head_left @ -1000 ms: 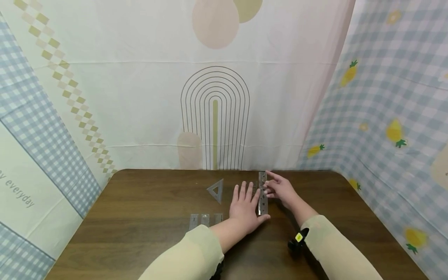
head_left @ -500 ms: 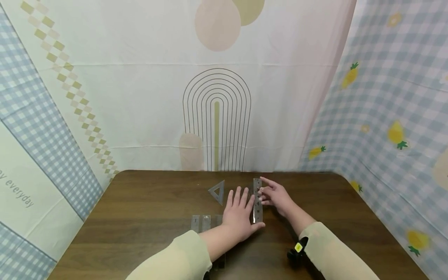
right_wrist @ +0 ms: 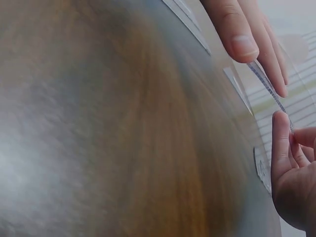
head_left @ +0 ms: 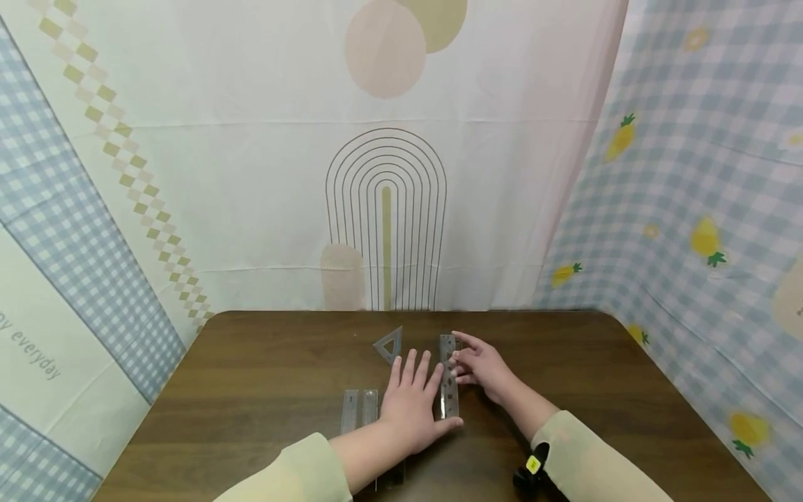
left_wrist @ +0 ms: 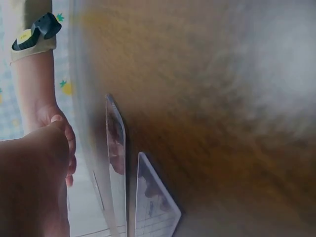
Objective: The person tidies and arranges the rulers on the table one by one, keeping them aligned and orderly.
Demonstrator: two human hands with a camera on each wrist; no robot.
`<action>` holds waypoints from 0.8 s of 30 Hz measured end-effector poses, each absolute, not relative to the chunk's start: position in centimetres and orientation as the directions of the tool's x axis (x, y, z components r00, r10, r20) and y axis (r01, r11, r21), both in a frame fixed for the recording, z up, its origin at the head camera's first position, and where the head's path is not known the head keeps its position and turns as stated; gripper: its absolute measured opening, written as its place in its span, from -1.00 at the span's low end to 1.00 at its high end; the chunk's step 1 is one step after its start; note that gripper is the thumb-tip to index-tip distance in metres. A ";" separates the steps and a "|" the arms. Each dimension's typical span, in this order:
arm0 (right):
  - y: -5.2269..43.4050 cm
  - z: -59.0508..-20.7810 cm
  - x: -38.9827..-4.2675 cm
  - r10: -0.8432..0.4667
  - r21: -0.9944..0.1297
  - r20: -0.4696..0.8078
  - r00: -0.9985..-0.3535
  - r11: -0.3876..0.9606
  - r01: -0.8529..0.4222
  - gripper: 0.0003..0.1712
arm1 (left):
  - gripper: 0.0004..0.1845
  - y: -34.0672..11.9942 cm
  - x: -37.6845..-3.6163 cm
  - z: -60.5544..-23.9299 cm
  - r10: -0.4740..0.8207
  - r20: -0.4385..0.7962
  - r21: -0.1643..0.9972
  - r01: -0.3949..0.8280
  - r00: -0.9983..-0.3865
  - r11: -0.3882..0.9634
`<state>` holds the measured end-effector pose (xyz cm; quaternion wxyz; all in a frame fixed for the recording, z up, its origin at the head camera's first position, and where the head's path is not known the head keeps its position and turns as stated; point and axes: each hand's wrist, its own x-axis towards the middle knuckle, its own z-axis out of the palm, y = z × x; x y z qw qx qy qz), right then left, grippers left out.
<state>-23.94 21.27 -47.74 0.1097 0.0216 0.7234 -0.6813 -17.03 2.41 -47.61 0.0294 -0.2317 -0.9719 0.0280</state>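
A clear ruler (head_left: 448, 380) lies lengthwise on the brown table (head_left: 263, 376), between my two hands. My left hand (head_left: 414, 390) lies flat to its left with straight fingers. Its thumb (head_left: 454, 423) touches the ruler's near end. My right hand (head_left: 465, 362) pinches the ruler's right edge with its fingertips. In the right wrist view the ruler (right_wrist: 269, 89) shows as a thin strip between the left hand's fingers (right_wrist: 237, 34) and my right fingertips (right_wrist: 280, 143). The left wrist view shows the ruler (left_wrist: 116, 158) on edge.
A small clear set square (head_left: 389, 343) lies just beyond my left fingers. Two more clear rulers (head_left: 356, 411) lie side by side to the left, partly under my left wrist. A black wrist camera (head_left: 530, 467) sits on my right sleeve. Printed cloth walls surround the table.
Both hands have slid the ruler to the left and nearer to me, toward the other rulers. Their hold on it looks the same.
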 end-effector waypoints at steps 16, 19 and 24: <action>19.6 -48.2 -21.2 -0.201 -0.978 -0.207 -0.957 0.070 0.196 -0.39 | 0.12 0.3 -14.3 -48.1 0.460 0.078 -0.051 0.457 -0.884 0.888; 19.4 -48.3 -20.8 -0.221 -0.978 -0.210 -0.952 0.062 0.201 -0.38 | 0.12 -0.1 -13.8 -48.2 0.467 0.079 -0.052 0.465 -0.880 0.884; 19.0 -48.3 -20.0 -0.250 -0.976 -0.216 -0.944 0.062 0.207 -0.37 | 0.13 -0.7 -12.9 -48.3 0.474 0.074 -0.053 0.471 -0.877 0.880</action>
